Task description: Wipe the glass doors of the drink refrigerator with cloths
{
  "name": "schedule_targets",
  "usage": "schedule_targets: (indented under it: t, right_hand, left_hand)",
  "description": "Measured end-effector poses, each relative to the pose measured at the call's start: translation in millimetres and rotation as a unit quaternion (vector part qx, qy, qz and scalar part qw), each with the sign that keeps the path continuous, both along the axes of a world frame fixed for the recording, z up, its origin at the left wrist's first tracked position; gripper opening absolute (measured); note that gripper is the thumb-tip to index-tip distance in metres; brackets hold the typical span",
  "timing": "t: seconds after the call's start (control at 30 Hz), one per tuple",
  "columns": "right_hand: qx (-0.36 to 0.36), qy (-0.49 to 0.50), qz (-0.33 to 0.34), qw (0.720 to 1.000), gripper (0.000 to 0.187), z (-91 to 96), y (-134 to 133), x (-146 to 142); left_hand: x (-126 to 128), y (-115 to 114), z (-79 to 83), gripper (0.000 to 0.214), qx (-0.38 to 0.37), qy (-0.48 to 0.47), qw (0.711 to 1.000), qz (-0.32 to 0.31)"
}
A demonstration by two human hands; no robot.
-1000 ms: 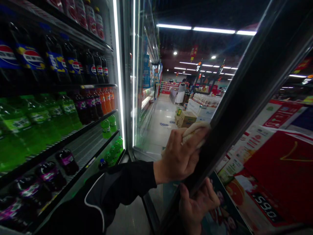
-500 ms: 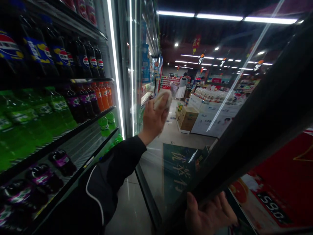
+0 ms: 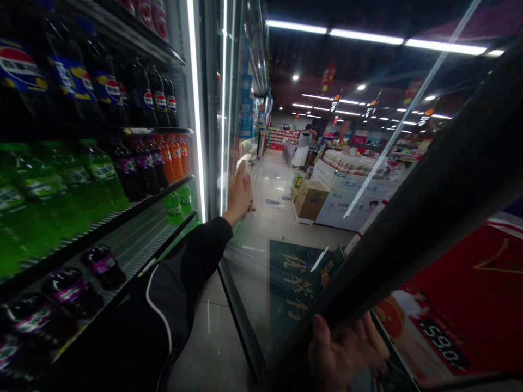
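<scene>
My left hand, in a dark sleeve with a pale stripe, is stretched out to the inner side of an open glass cooler door. Its fingers are pressed over a whitish cloth, which lies against the glass near the hinge side; most of the cloth is hidden. At the lower right my right hand grips the door's dark frame, with the thumb on the near side and the fingers curled around the edge.
On the left, cooler shelves carry cola bottles, green soda bottles and purple-labelled bottles. Through the glass show a dark floor mat, cardboard boxes and a distant person. A red display stands beyond the door frame.
My left hand has moved left across the glass with the cloth, toward the hinge side. My right hand keeps its grip on the frame; the view has shifted slightly.
</scene>
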State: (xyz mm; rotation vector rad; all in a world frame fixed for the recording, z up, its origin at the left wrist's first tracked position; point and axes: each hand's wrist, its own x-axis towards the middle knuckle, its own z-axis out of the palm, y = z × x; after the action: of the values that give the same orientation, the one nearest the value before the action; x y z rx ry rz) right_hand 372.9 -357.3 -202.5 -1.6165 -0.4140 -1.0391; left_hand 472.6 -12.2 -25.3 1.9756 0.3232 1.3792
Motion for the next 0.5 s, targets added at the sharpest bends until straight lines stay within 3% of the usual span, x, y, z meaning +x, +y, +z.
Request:
schedule_targets:
  t: [0.07,0.13,0.27,0.37,0.43,0.5]
  right_hand:
    - [0.029,-0.027,0.002,0.999,0.065,1.5,1.6,0.5]
    - [0.052,-0.03,0.026,0.998,0.073,3.5,3.3,0.3]
    - [0.035,-0.008,0.013,0.999,0.062,6.4,7.1,-2.2]
    - [0.059,-0.022,0.022,0.998,0.068,5.3,11.2,-4.6]
    - [0.066,-0.025,0.042,0.997,0.073,2.1,12.9,-5.7]
    - [0.068,-0.017,0.054,0.996,0.074,-2.3,12.7,-6.3]
  left_hand:
    - [-6.1,-8.7,5.1,0.053,-0.028,-0.003,0.999,-0.023]
    - [-17.9,-29.5,8.3,0.052,-0.009,-0.016,0.999,-0.042]
    - [-61.5,-104.5,5.6,0.054,0.1,-0.059,0.988,-0.098]
    - [-100.3,-165.3,0.2,0.054,0.179,-0.078,0.969,-0.147]
    - [-118.2,-192.8,-2.7,0.057,0.238,-0.105,0.947,-0.188]
    - [-124.4,-204.2,-4.3,0.059,0.279,-0.124,0.932,-0.194]
